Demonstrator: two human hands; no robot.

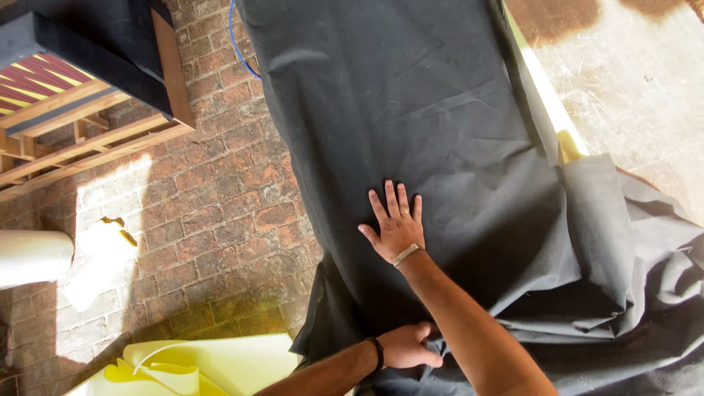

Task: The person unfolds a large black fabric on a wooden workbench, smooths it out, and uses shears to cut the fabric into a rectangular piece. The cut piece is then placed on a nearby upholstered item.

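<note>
Right hand (396,227) flat, fingers spread wide, pressing on the black cloth (411,110) spread over the long pad beneath, gripping nothing. Left hand (409,346) below it, nearer the body, fingers curled around the cloth's bunched near edge. Left of both hands, brick floor (220,220) and yellow foam pieces (198,367); right, heaped cloth folds.

Black cloth (411,110): matt woven fabric, lightly creased. Floor (213,213): rough red brick. Frame (88,125): bare, unfinished wood. Foam pieces (220,363): pale yellow, smooth, matt.
</note>
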